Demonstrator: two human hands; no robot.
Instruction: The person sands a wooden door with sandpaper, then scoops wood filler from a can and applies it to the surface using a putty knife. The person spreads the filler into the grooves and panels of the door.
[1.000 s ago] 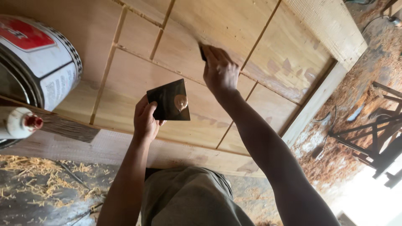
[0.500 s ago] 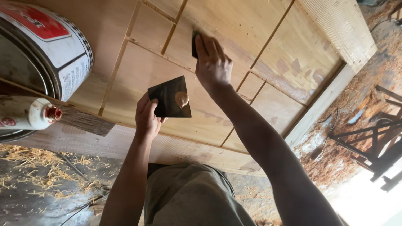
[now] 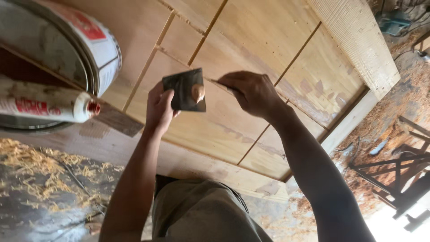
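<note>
Grooved wooden panel (image 3: pixel 268 40) fills your view | large paint can (image 3: pixel 67 49) sits at its left edge, white tube (image 3: pixel 45 104) lying against it | your left hand (image 3: pixel 159 107) grips a dark square plate (image 3: pixel 184 91) carrying a putty blob (image 3: pixel 197 92) | your right hand (image 3: pixel 253 93) is clenched on a thin scraper (image 3: pixel 222 85) pressed to the panel beside the plate.

Warm, even daylight falls across the pale wooden panel (image 3: pixel 251 49), with soft, faint shadows. The lower right corner burns out to white glare. The big tin (image 3: pixel 67 49) and tube (image 3: pixel 45 104) at the left edge look soft and stretched.
</note>
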